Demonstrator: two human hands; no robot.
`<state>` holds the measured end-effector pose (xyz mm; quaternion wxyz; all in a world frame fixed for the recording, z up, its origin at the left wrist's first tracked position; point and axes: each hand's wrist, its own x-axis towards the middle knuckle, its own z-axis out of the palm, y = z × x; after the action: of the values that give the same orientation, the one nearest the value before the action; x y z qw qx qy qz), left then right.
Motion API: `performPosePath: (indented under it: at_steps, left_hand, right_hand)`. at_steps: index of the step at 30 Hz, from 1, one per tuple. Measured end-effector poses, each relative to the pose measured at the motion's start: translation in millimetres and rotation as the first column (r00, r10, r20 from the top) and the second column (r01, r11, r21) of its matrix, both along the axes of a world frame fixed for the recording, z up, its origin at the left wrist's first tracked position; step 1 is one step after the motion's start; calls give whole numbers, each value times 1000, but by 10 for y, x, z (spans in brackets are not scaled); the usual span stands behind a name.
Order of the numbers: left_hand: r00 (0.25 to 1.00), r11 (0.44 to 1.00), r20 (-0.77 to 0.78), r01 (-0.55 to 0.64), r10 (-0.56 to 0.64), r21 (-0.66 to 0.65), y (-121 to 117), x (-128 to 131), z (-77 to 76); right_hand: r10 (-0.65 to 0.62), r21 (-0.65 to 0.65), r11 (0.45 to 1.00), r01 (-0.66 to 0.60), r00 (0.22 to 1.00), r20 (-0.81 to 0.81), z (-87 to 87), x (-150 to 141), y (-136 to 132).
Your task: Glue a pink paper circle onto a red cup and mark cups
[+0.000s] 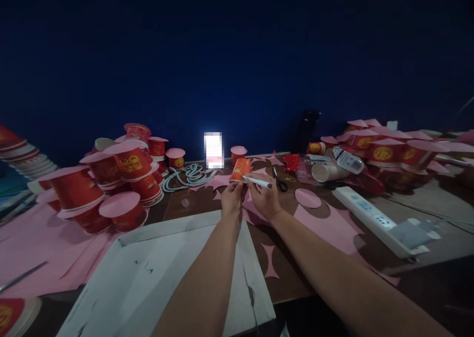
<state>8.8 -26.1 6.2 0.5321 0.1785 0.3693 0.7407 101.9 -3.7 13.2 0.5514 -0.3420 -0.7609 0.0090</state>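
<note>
My left hand (233, 199) is closed around the near end of a red paper cup (241, 168), which is tilted over in front of me. In my right hand (265, 197) is a white marker pen (258, 181), lying across the fingers with its light end at the cup and its dark end to the right. Whether the tip touches the cup I cannot tell. Just beyond stands another red cup (239, 154) with a pink paper disc on top. Black-handled scissors (281, 183) lie to the right of my right hand.
Red cups topped with pink discs pile up at left (77, 189) and right (383, 152). A white box lid (163, 268) lies under my forearms. Pink paper offcuts (326, 226), a power strip (370, 218), coiled cable (188, 176) and a bright screen (214, 149) share the table.
</note>
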Motion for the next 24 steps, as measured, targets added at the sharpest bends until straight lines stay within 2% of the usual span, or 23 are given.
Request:
performPosePath:
  at_steps: [6, 11, 16, 24]
  left_hand:
    - [1000, 1000, 8, -5, 4, 5, 20, -2, -30]
    - [996, 1000, 89, -3, 3, 0, -6, -2, 38]
    - [983, 1000, 184, -16, 18, -13, -32, -15, 111]
    - [973, 999, 229, -35, 38, -15, -47, -23, 144]
  right_hand:
    - [-25, -8, 1000, 25, 999, -43, -7, -6, -5]
    - [5, 9, 1000, -5, 1000, -13, 6, -8, -41]
    - [-6, -39, 999, 2, 995, -102, 66, 20, -83]
    - [-12, -31, 999, 8, 992, -126, 90, 27, -109]
